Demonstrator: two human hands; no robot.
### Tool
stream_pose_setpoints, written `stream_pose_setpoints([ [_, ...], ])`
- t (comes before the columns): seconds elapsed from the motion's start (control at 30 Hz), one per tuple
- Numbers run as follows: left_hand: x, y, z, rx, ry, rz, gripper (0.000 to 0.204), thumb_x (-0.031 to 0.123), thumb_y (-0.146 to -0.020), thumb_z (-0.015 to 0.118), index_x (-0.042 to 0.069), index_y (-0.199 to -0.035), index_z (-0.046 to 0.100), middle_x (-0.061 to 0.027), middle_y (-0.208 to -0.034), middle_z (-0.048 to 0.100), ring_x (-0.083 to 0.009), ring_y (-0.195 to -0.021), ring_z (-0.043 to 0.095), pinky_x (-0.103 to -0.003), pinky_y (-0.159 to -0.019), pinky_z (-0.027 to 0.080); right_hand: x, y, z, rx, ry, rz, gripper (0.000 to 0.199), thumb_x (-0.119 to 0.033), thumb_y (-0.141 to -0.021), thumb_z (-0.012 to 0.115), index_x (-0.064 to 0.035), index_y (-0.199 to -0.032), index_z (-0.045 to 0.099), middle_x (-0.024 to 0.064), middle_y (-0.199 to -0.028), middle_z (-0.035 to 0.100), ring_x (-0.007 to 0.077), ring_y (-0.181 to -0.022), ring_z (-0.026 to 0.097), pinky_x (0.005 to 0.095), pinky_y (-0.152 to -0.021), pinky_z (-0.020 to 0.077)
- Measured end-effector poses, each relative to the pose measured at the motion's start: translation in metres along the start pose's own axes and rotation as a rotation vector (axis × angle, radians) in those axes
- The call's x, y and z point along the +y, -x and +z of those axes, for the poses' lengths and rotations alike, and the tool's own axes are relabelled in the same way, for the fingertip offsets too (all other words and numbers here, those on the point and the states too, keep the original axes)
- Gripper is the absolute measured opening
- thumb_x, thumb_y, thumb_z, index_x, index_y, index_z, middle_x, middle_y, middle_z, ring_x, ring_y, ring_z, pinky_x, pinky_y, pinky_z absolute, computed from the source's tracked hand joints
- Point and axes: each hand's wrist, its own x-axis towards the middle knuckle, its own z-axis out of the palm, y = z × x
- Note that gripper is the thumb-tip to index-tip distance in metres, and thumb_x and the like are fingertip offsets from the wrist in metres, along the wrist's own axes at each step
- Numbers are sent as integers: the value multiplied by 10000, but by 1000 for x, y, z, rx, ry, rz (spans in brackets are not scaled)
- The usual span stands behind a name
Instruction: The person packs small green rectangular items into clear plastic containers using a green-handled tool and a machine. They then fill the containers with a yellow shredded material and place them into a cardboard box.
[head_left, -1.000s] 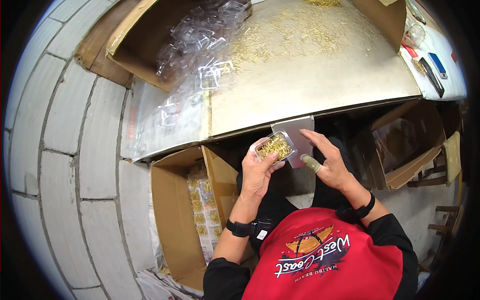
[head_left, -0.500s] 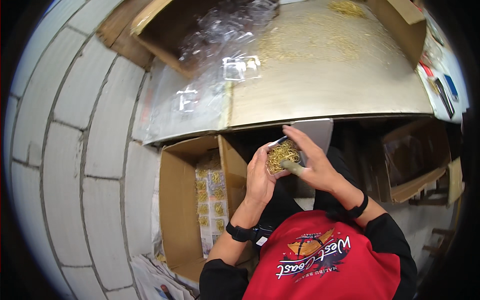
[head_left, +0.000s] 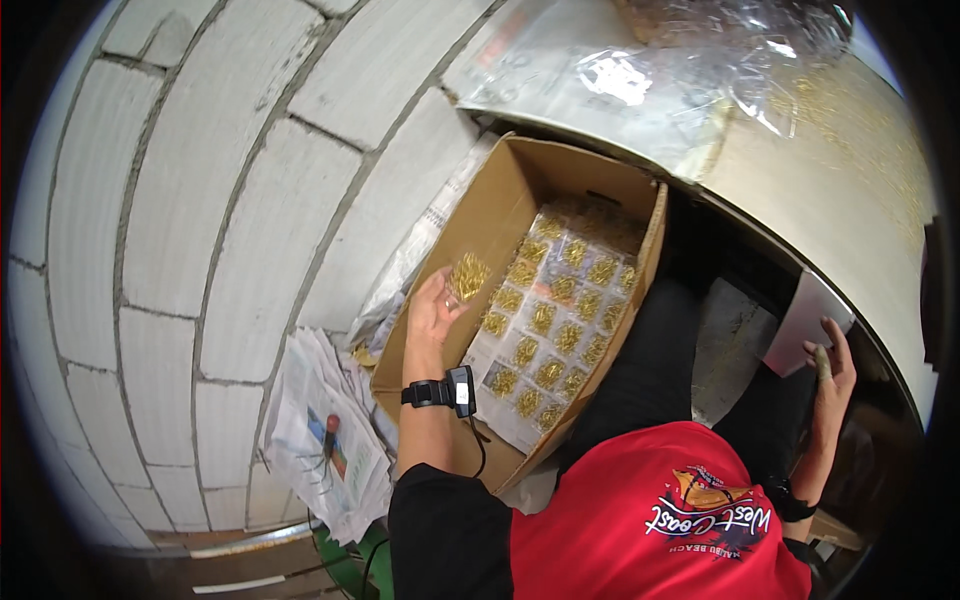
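Observation:
My left hand (head_left: 433, 312) holds a small clear plastic box (head_left: 468, 277) filled with thin gold-coloured metal pieces, over the left side of a cardboard carton (head_left: 446, 258). Inside that carton, rows of similar clear boxes (head_left: 568, 337) with gold pieces lie on printed paper. Well over to the right, my right hand (head_left: 832, 372) has its fingers apart, at the edge of a flat grey panel (head_left: 808, 318) below the table. Nothing shows in its grasp; whether the fingertips touch the panel is hard to see.
Loose gold pieces (head_left: 850, 120) are scattered over the table (head_left: 770, 180), beside a heap of clear plastic (head_left: 740, 60). Left of the carton lie stacked papers (head_left: 310, 420) with a red-handled tool (head_left: 331, 432). A block wall (head_left: 250, 200) runs along the left.
Both hands were together at the filled box in front of me. The left hand has carried it left over the carton; the right hand has let go and moved away right. The view has turned left.

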Motion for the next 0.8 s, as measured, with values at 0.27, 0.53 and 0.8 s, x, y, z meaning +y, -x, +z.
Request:
stream_pose_setpoints([
  [0.27,-178,-20,-159,662,235,-327,349,135,-917,385,1,-1238,415,-199,-1186,465,-362,-1096,479,-529,-925,414,-6,-15,10,-78,102,5,446,-229,-898,523,-18,-1284,449,108,-1261,506,164,-947,574,280,-808,426],
  [0.53,-239,-46,-150,1028,471,-209,306,71,-874,349,-52,-1141,434,-173,-970,482,-308,-764,488,-537,-790,470,-3,-11,19,-219,200,-42,400,-155,-881,530,15,-1238,471,95,-1215,526,156,-937,550,299,-874,419],
  [0.8,-245,-28,-169,919,-934,-241,91,-3,-726,605,-58,-762,543,-102,-641,557,-209,-515,546,-354,-417,427,-14,-3,34,-297,438,-82,318,2,-839,512,33,-1156,516,98,-1118,562,147,-900,542,264,-862,415],
])
